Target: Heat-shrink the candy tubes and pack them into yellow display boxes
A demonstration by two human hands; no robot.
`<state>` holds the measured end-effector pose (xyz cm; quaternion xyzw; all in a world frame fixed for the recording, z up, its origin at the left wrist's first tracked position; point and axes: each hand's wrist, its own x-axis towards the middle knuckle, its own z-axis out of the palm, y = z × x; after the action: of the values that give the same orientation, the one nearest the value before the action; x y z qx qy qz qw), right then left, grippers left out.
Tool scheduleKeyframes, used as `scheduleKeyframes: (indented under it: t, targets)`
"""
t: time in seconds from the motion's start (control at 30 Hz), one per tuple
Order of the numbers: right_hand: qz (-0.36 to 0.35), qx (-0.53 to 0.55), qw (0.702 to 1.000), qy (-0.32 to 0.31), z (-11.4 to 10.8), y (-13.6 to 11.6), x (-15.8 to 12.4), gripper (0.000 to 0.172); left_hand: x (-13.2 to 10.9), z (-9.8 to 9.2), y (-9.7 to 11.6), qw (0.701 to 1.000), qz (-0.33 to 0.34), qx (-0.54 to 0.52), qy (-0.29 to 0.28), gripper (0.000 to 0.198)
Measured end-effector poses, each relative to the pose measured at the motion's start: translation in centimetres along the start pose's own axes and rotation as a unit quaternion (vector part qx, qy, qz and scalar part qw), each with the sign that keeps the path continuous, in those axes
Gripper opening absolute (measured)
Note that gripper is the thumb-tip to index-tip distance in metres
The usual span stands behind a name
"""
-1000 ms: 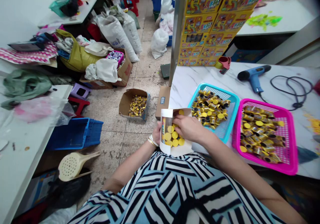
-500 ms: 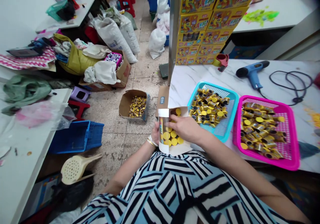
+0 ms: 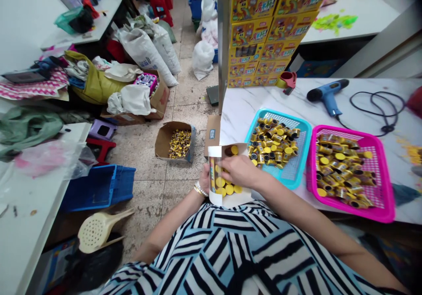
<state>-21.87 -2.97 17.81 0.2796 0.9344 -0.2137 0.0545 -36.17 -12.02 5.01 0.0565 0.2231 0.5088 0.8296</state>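
A small open carton [image 3: 216,199], white inside with a clear window on its side, is held upright near my body. My left hand [image 3: 205,178] grips its left side, with the fingers partly hidden behind it. Small cylinders with yellow round ends [image 3: 228,189] are packed inside. My right hand [image 3: 240,170] reaches into the carton's opening, fingers bent down among the cylinders; their tips are hidden. Just right of that hand, a turquoise basket [image 3: 298,172] holds many loose yellow cylinders. A pink basket [image 3: 384,176] of similar cylinders stands further right.
Stacked yellow printed boxes [image 3: 253,33] stand at the table's back left by a metal post. Behind the baskets lie a blue heat gun [image 3: 328,96] with its cord and a red tape dispenser [image 3: 289,81]. On the floor are a cardboard box [image 3: 161,143] of cylinders and a blue crate [image 3: 123,185].
My right hand has moved slightly down and left, deeper into the carton. My left hand keeps its hold. The whole view has shifted a little.
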Motion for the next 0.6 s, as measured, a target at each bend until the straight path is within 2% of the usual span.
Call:
scheduleKeyframes:
  t: [0.1,0.17,0.23,0.3,0.4,0.5,0.53,0.6]
  targets:
    - [-0.049,0.062,0.997,-0.015,-0.5,0.5,0.0,0.031,0.1,0.3,0.4,1.0,-0.021,0.003,-0.021,0.069]
    - [-0.081,0.122,0.989,0.031,-1.1,1.0,-0.3,0.032,0.3,0.7,0.6,1.0,-0.008,-0.003,-0.019,0.072]
    - [-0.068,0.156,0.98,0.102,-1.6,1.4,-0.6,0.033,0.5,1.1,0.7,1.0,0.004,-0.005,-0.014,0.075]
    - [-0.007,0.136,0.982,0.134,-2.0,1.3,-0.8,0.034,0.5,1.5,0.9,1.0,-0.009,-0.001,-0.017,0.081]
    - [0.085,0.045,0.993,0.072,-2.1,0.4,-0.8,0.032,0.5,1.9,1.0,0.999,-0.037,-0.001,-0.033,0.091]
    - [0.108,0.003,0.994,0.005,-1.6,-0.6,-0.7,0.031,0.4,1.9,1.0,0.998,-0.04,-0.008,-0.047,0.091]
    - [0.111,0.014,0.994,0.005,-1.4,-0.7,-0.7,0.032,0.5,1.7,0.9,0.998,-0.04,-0.01,-0.049,0.091]
    - [0.121,0.07,0.989,0.043,-1.4,-0.3,-1.0,0.032,0.6,1.3,0.9,0.998,-0.038,-0.013,-0.047,0.091]
